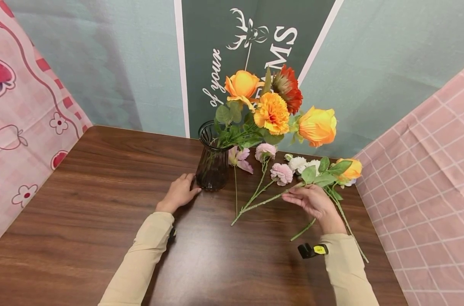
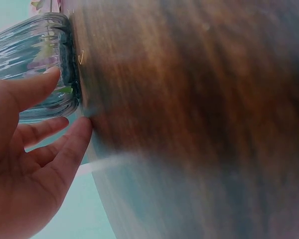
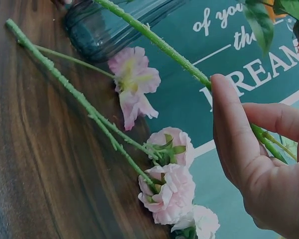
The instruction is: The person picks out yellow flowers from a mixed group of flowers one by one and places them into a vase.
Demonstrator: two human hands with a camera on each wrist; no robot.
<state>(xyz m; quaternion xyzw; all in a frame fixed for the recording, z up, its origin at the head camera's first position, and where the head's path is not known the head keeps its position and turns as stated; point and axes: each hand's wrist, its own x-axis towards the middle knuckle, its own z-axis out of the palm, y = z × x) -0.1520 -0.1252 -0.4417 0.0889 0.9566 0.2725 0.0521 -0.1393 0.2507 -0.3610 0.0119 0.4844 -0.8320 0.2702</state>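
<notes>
My right hand [image 1: 312,200] pinches a green flower stem [image 3: 159,44] between thumb and fingers, above the table. The stem slants down left from the hand, and its leafy end [image 1: 323,178] overlaps a yellow-orange rose [image 1: 350,169] in the head view. My left hand [image 1: 179,192] rests by the foot of a dark, ribbed glass vase [image 1: 212,170], fingers extended and thumb right at the base. Upright in the vase, several flowers lean right, among them an orange rose [image 1: 242,84], an orange carnation [image 1: 271,113] and a red flower [image 1: 289,89].
On the wooden table [image 1: 82,204] lie a pink-lilac flower [image 3: 133,82], a forked stem with pink blooms [image 3: 169,194] and white flowers [image 1: 297,164]. Another long stem [image 1: 348,225] reaches toward the right edge. Cloth hangs along the back and both sides.
</notes>
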